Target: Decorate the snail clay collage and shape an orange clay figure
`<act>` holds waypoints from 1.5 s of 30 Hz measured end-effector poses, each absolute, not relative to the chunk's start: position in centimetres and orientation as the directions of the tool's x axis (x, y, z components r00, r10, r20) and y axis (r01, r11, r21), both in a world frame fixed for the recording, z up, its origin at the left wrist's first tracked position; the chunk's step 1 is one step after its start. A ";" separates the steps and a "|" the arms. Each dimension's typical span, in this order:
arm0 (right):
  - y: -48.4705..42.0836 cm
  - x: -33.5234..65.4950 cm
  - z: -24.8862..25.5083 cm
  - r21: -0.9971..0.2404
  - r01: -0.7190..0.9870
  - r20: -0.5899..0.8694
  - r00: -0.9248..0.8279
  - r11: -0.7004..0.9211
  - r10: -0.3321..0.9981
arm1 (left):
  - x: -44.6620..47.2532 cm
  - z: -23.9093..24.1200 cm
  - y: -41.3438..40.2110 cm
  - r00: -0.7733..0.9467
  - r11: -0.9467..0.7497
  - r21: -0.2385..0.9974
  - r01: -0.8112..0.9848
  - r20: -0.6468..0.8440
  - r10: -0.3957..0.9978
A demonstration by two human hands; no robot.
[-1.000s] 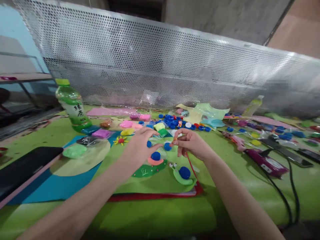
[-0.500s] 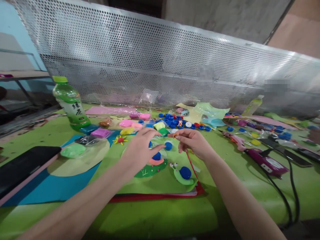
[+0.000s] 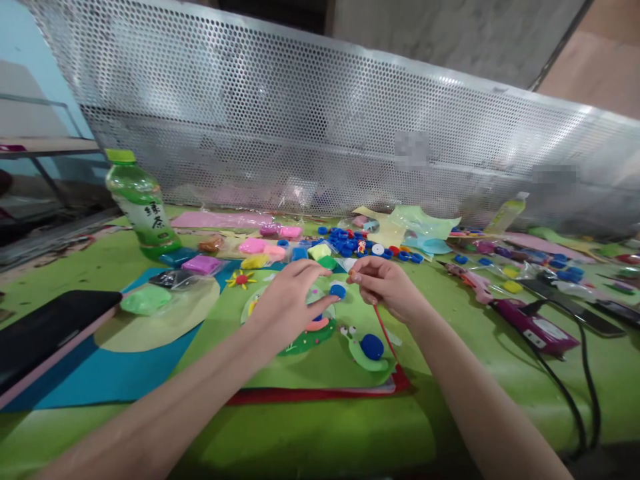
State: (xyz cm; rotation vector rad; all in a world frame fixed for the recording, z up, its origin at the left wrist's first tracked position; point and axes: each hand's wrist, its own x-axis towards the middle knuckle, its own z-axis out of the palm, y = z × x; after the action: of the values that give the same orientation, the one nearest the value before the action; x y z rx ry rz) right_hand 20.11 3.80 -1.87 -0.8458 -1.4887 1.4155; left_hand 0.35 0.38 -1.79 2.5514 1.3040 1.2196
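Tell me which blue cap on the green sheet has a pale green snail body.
The near right cap on the sheet; the middle cap, partly hidden, adjoins a pink body, and the far cap shows none.

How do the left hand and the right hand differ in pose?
The left hand holds its thumb and fingers apart; the right hand pinches its own together. The left hand grips nothing visible; the right hand appears to hold a small orange piece. Both are bare, fingertips turned toward each other.
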 end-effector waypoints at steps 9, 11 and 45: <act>3.5 20.0 -1.6 -0.991 -0.062 0.132 -0.368 0.118 0.920 | 0.3 -1.4 0.0 0.350 -0.627 0.332 0.704 0.606 0.714; 3.2 19.9 -1.3 -0.994 -0.034 0.106 -0.350 0.100 0.931 | 0.2 -1.4 0.0 0.348 -0.625 0.328 0.709 0.609 0.713; 1.7 19.2 -1.1 -0.957 0.125 0.133 -0.613 0.262 0.779 | 0.8 -2.4 -1.1 0.387 -0.758 0.314 0.572 0.711 0.587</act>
State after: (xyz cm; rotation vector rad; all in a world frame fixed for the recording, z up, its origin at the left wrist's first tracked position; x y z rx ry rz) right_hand 19.20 1.74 -1.06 -0.8164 -1.9269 1.3786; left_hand 0.85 -1.12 -2.40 2.6022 1.0865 1.3451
